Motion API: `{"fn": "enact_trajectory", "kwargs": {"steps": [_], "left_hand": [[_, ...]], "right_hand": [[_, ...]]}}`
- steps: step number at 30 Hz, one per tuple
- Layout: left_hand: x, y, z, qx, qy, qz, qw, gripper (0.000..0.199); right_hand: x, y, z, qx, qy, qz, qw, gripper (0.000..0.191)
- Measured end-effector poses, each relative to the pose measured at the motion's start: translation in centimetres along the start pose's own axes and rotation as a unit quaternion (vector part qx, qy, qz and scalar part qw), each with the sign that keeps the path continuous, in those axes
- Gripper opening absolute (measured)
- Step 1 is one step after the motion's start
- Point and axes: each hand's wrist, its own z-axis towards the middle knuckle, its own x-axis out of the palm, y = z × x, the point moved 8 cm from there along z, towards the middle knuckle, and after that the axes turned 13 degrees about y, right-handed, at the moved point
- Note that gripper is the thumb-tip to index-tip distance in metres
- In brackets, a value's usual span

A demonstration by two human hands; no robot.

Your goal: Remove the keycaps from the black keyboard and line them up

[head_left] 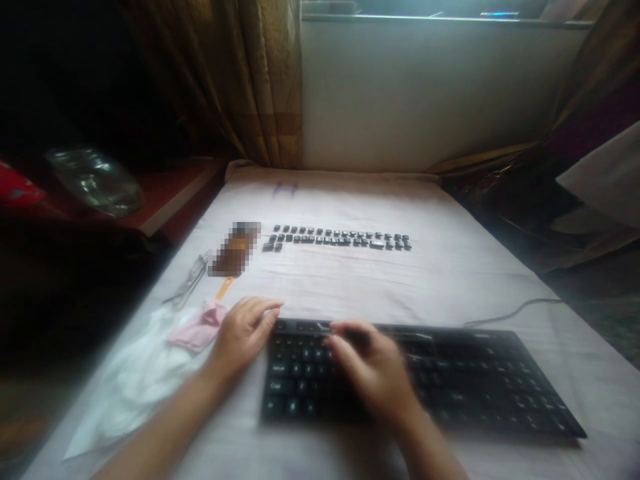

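Observation:
A black keyboard [465,380] lies on the pale cloth in front of me, with keycaps out of its upper-left rows. My left hand [247,333] is at its upper-left corner, fingers stretched out and the thumb touching the edge. Over the left-middle part of the keyboard is my right hand [377,363], its thumb and fingers closed round a small dark object [357,339], blurred and mostly hidden. Beyond the keyboard, loose black keycaps [343,241] lie in rows on the cloth.
At the left lie a crumpled white cloth [135,380], a pink cloth [203,327], an orange strip [225,288], a thin metal tool [193,277] and a pixelated brown item [237,250]. The keyboard's cable [510,310] runs off right. A glass jar [97,180] lies on a side shelf.

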Motion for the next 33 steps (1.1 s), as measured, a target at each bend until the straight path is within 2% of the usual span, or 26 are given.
{"fn": "enact_trajectory", "kwargs": {"steps": [4,8,15,21,27,33], "left_hand": [[0.4,0.3,-1.3,-0.03,-0.001,-0.012,0.999,0.02],[0.7,-0.1,-1.1,-0.019,0.02,-0.003,1.0,0.019],[1.1,0.3,-1.2,-0.026,0.031,-0.014,0.999,0.019],[1.1,0.2,-1.1,-0.026,0.035,-0.02,0.999,0.019],[1.0,-0.2,-1.2,-0.018,0.029,-0.021,0.999,0.019],[1.2,0.0,-1.1,-0.02,0.04,-0.02,0.999,0.019]], "right_hand": [[1.0,-0.3,0.0,0.005,0.082,-0.062,0.995,0.01],[1.8,-0.3,0.0,-0.009,0.111,-0.102,0.989,0.009],[2.8,0.1,-0.1,-0.04,0.129,-0.16,0.978,0.007],[3.1,0.6,0.0,-0.056,0.12,-0.209,0.969,0.007],[4.0,1.4,-0.3,-0.097,0.121,-0.3,0.941,0.01],[4.0,1.7,-0.4,-0.125,0.124,-0.268,0.947,0.009]]}}
